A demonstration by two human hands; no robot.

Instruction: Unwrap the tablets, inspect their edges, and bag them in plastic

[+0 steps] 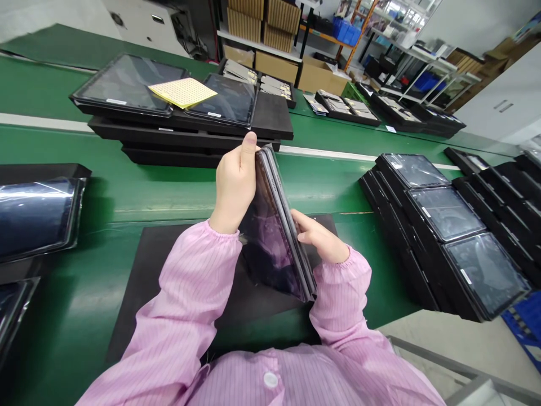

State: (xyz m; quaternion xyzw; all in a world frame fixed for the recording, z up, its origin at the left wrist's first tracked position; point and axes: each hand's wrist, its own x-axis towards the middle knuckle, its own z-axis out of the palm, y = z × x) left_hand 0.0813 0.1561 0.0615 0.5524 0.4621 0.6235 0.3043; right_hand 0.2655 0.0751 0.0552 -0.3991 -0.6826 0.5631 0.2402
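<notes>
My left hand (237, 179) grips the upper end of a dark, glossy tablet (270, 242), thumb up along its top corner. The tablet stands tilted on edge above a black mat (152, 270), its reflective screen turned left. Two grey layers show along its edge; I cannot tell whether this is one tablet in a cover or two together. On the far side, my right hand (319, 237) holds it with bent fingers against the back; some fingertips are hidden behind it.
Black foam trays (270, 115) with tablets and a yellow dotted sticker sheet (183, 92) sit ahead. Stacked trays of tablets (448, 211) stand right. Another wrapped tablet (36, 214) lies left on the green bench (139, 194). Farther back are trays of small parts (349, 107) and cardboard boxes (323, 73).
</notes>
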